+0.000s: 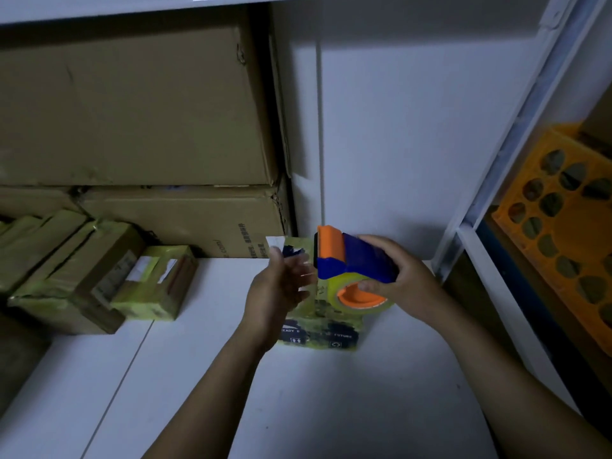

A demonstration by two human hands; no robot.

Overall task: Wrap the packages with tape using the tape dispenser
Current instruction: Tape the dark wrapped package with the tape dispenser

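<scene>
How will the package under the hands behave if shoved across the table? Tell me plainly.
The package looks boxy and flat-sided, so it should probably slide rather than roll. Its glossy tape wrap and the smooth white table suggest it may slip easily.

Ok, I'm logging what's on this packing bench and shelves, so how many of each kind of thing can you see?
Tape dispenser: 1
Package being wrapped: 1
Taped packages piled at left: at least 3; the far ones blur together
Large cardboard boxes: at least 2
Orange crate: 1
Total: at least 8
</scene>
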